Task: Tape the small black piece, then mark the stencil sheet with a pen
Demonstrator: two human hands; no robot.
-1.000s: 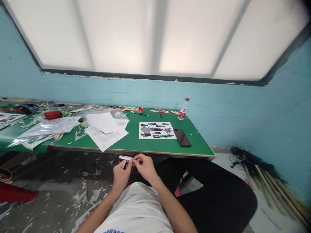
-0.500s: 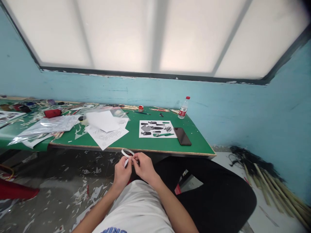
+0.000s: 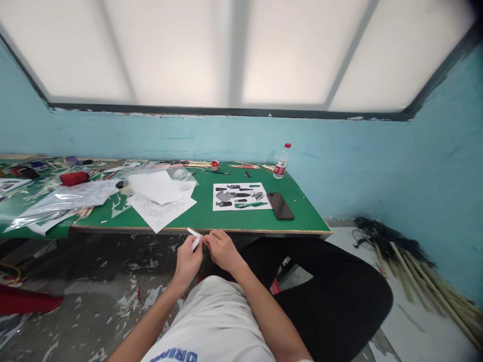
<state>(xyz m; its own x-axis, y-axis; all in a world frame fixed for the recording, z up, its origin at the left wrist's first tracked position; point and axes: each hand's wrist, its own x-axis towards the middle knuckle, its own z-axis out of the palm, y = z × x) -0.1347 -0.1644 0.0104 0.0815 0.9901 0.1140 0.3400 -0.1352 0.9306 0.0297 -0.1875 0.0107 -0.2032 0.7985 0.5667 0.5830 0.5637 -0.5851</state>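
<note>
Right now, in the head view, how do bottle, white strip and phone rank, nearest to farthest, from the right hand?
1. White strip: in the left hand, beside the right hand.
2. Phone: on the table, right end.
3. Bottle: same end, farther back.

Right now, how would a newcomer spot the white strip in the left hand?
Find the green table under the large window, then drop just below its near edge to the left hand, close beside the right hand. The white strip sticks out of the left hand: narrow and held, unlike the broad white sheets lying on the table.
</note>
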